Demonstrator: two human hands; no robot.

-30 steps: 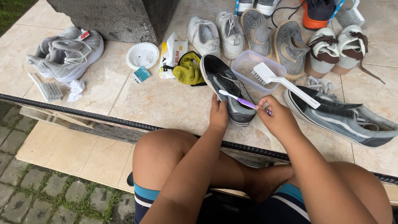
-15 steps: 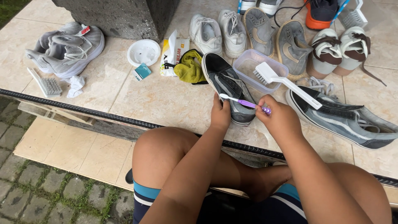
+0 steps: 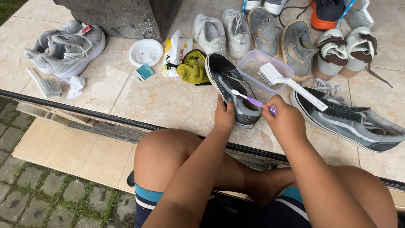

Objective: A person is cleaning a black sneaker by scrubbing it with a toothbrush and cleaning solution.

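A dark grey sneaker point(image 3: 230, 82) lies on the tiled step in front of me. My left hand point(image 3: 224, 115) grips its near side and holds it steady. My right hand point(image 3: 287, 120) holds a purple and white toothbrush point(image 3: 253, 100) by the handle, with the bristle end over the sneaker's inside. The matching grey sneaker point(image 3: 350, 120) lies to the right, untouched.
A clear plastic tub point(image 3: 253, 63) with a white scrub brush point(image 3: 291, 84) across it sits behind the shoe. A yellow cloth point(image 3: 192, 67), a white bowl point(image 3: 145, 51), a packet point(image 3: 175, 52), a second brush point(image 3: 45, 83) and several other shoes ring the step.
Both hands stay on the sneaker and toothbrush. The brush has shifted only slightly over the shoe; the view has moved a little.
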